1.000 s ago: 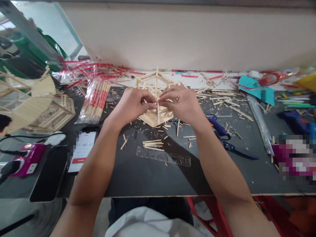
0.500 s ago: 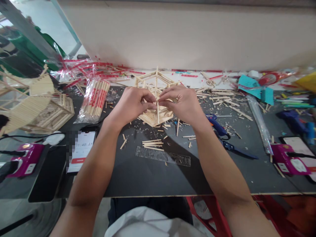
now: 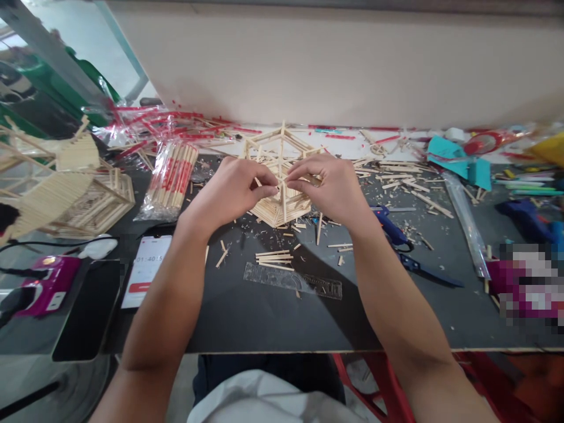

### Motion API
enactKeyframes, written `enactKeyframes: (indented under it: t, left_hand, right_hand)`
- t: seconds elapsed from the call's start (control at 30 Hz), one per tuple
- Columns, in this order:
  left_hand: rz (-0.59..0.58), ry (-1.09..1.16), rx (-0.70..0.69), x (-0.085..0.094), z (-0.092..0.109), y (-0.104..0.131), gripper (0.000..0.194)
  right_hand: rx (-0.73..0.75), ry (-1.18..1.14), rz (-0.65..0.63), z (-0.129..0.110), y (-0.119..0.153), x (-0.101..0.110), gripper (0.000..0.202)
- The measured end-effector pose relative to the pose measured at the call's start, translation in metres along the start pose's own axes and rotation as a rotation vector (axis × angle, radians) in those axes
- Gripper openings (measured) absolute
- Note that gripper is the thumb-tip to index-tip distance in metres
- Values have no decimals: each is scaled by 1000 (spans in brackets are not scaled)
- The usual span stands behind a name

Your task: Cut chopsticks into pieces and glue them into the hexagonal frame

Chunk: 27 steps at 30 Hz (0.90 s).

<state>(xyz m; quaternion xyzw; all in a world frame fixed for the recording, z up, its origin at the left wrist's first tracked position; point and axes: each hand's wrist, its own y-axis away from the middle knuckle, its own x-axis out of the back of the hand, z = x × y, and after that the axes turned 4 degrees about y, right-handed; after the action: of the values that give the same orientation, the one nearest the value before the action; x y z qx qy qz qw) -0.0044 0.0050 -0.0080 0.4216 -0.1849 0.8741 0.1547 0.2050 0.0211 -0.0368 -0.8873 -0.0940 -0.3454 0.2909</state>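
Observation:
A many-sided frame of stacked wooden sticks (image 3: 275,216) stands on the dark table in front of me. Sticks cross over its top and meet near the middle. From the left, my left hand (image 3: 240,188) is closed in a pinch at that meeting point, thumb and index finger against a wooden stick (image 3: 284,205). Opposite it, my right hand (image 3: 328,182) pinches at the same stick from the other side. The fingertips of both hands are only a little apart. My fingers partly hide the joint between them.
Several cut sticks (image 3: 273,258) and a clear ruler (image 3: 293,281) lie nearer me. Right of the frame are a blue glue gun (image 3: 390,226), a dark-blue knife-like tool (image 3: 429,271) and scraps. Left are bagged chopsticks (image 3: 170,176), phones (image 3: 88,311) and a larger stick model (image 3: 66,200).
Both hands stay at the middle of the frame with slight finger movement; the left fingertips sit a touch farther from the stick. The whole view has shifted slightly.

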Motion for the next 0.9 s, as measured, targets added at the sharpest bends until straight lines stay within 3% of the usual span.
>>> enactKeyframes:
  t: [0.43,0.9]
  left_hand:
    - [28,88,32,-8,-3,-3,27]
    - [-9,77,39,-3,-3,-3,27]
  right_hand:
    - [-33,-16,16,0,0,-3,12]
    - [17,14,-113,-4,3,13,9]
